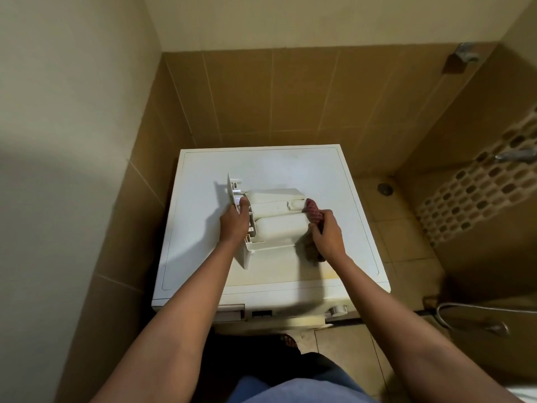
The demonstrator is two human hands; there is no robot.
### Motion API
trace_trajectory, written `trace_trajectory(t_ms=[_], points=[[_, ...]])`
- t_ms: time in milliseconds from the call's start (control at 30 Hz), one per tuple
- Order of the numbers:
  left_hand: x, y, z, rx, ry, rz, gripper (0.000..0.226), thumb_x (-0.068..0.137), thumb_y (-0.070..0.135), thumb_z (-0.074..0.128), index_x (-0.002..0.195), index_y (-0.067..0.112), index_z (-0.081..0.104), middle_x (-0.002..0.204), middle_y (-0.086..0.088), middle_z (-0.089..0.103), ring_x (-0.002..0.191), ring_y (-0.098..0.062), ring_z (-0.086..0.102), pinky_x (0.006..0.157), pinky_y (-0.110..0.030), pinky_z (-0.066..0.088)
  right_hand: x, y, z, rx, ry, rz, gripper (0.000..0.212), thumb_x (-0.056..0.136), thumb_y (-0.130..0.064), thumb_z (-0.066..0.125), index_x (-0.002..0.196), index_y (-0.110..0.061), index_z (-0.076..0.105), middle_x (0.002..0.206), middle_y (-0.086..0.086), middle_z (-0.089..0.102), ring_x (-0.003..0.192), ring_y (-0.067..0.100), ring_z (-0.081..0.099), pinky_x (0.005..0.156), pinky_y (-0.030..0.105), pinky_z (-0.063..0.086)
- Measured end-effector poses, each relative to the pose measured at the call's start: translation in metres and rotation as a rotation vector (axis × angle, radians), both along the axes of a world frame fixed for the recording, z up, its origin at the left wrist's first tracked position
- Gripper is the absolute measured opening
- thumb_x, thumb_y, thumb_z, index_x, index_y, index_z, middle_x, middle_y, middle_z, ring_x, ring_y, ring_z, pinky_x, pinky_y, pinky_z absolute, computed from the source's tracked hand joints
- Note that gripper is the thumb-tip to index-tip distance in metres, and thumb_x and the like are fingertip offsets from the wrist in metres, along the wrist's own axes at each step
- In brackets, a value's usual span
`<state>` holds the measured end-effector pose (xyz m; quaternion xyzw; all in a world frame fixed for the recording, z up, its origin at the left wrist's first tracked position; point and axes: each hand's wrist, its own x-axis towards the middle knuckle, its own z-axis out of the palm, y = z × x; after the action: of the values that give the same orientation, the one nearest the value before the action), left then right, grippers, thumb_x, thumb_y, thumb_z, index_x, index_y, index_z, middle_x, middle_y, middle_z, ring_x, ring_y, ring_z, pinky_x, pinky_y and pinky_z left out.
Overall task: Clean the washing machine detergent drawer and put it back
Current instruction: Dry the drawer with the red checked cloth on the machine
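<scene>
The white detergent drawer (pixel 276 216) lies upside down on top of the white washing machine (pixel 334 184), its front panel to the left. My left hand (pixel 234 221) grips the drawer at its front panel end. My right hand (pixel 328 234) holds a reddish checked cloth (pixel 314 213) and presses it against the drawer's right end. On the machine's front, the empty drawer slot (pixel 231 312) shows at the upper left.
Brown tiled walls close in behind and on the left. To the right lies a tiled floor with a drain (pixel 385 188), a tap (pixel 515 155) and a spray hose (pixel 476 318). A dial (pixel 337 310) sits on the machine's front.
</scene>
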<state>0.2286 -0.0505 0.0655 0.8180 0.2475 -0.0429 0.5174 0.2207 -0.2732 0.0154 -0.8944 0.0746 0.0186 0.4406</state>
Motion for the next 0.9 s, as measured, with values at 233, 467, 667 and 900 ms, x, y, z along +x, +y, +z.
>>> trace_trajectory(t_ms=[233, 467, 667, 900], points=[[-0.001, 0.024, 0.008, -0.267, 0.133, -0.091, 0.046, 0.085, 0.064, 0.056, 0.104, 0.023, 0.066, 0.106, -0.001, 0.070, 0.101, -0.021, 0.065, 0.099, -0.039, 0.049, 0.019, -0.005, 0.017, 0.119, 0.081, -0.015, 0.027, 0.091, -0.017, 0.055, 0.117, -0.012, 0.049, 0.098, 0.001, 0.059, 0.090, 0.021, 0.056, 0.074, 0.029, 0.044], [-0.013, 0.030, 0.041, -0.397, 0.086, -0.165, 0.072, 0.064, 0.064, 0.067, 0.102, 0.004, 0.072, 0.099, -0.010, 0.075, 0.106, -0.031, 0.066, 0.104, -0.045, 0.046, 0.048, -0.013, 0.046, 0.267, 0.040, -0.076, 0.016, 0.081, -0.013, 0.061, 0.097, -0.013, 0.059, 0.089, 0.002, 0.063, 0.085, 0.023, 0.060, 0.076, 0.036, 0.050], [-0.027, 0.032, 0.060, -0.450, 0.007, -0.142, 0.049, 0.089, 0.036, 0.054, 0.128, 0.008, 0.047, 0.115, -0.006, 0.055, 0.099, -0.016, 0.057, 0.099, -0.035, 0.047, 0.067, -0.012, 0.061, 0.383, 0.209, -0.063, 0.008, 0.079, -0.002, 0.060, 0.087, -0.002, 0.061, 0.082, 0.013, 0.059, 0.077, 0.027, 0.057, 0.069, 0.035, 0.049], [-0.039, 0.053, 0.086, 0.146, -0.219, -0.421, 0.031, 0.092, 0.023, 0.065, 0.123, 0.022, 0.063, 0.113, -0.003, 0.068, 0.101, -0.017, 0.065, 0.085, -0.033, 0.055, 0.077, -0.007, 0.081, 0.414, 0.414, 0.021, 0.008, 0.082, -0.001, 0.060, 0.077, 0.000, 0.067, 0.074, 0.008, 0.065, 0.065, 0.022, 0.063, 0.051, 0.022, 0.050]])
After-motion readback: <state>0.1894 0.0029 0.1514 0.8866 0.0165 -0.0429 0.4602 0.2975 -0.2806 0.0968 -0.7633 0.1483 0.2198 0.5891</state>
